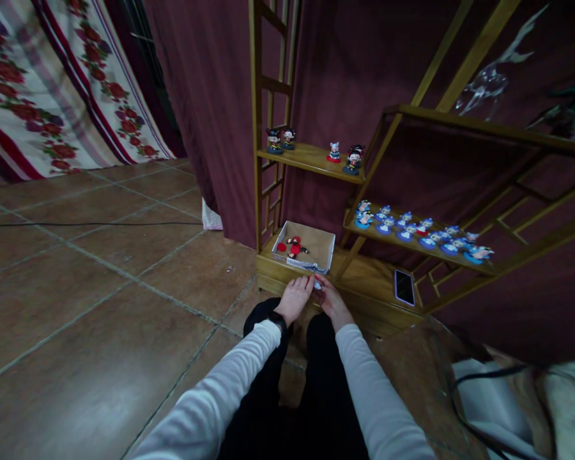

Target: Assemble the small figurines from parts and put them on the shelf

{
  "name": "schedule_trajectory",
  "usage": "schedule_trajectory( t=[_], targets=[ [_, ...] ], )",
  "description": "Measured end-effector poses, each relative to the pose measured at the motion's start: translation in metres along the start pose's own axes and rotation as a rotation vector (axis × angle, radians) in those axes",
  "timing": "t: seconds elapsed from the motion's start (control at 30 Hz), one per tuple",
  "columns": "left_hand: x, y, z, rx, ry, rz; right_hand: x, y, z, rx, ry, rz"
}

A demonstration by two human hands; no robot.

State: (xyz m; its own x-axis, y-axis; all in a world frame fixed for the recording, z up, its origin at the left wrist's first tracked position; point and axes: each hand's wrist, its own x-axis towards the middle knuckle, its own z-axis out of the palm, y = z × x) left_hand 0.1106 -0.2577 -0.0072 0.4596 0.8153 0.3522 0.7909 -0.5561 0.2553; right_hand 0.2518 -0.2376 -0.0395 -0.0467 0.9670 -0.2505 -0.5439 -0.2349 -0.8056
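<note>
My left hand [296, 298] and my right hand [333, 303] meet just in front of the shelf's base, fingers closed around a small white figurine [317, 285] with some red near its top. Most of it is hidden by my fingers. Right behind them, an open cardboard box [319, 245] stands on the bottom board. Several red and black figurine parts [294, 249] lie in its left half.
The wooden display shelf [311, 160] carries several dark-haired figurines [274, 141] and a small white-and-red one [334, 152] above. Blue-based figurines [407, 231] crowd the right board, over a phone [404, 287]. A clear deer ornament [486, 83] stands higher. A cable [91, 224] crosses the floor.
</note>
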Motion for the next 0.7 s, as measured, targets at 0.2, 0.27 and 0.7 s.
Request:
schedule_trajectory(
  t=[0.2, 0.27, 0.7],
  targets=[
    [0.004, -0.009, 0.001, -0.424, 0.053, -0.199, -0.001, 0.001, 0.001, 0.019, -0.029, 0.031],
    [0.007, -0.013, 0.002, -0.577, 0.07, -0.256, 0.0, 0.0, 0.002, 0.02, -0.024, 0.043],
    [0.019, -0.033, 0.019, -0.909, 0.076, -0.389, 0.005, 0.004, 0.006, 0.06, -0.03, 0.051]
  ],
)
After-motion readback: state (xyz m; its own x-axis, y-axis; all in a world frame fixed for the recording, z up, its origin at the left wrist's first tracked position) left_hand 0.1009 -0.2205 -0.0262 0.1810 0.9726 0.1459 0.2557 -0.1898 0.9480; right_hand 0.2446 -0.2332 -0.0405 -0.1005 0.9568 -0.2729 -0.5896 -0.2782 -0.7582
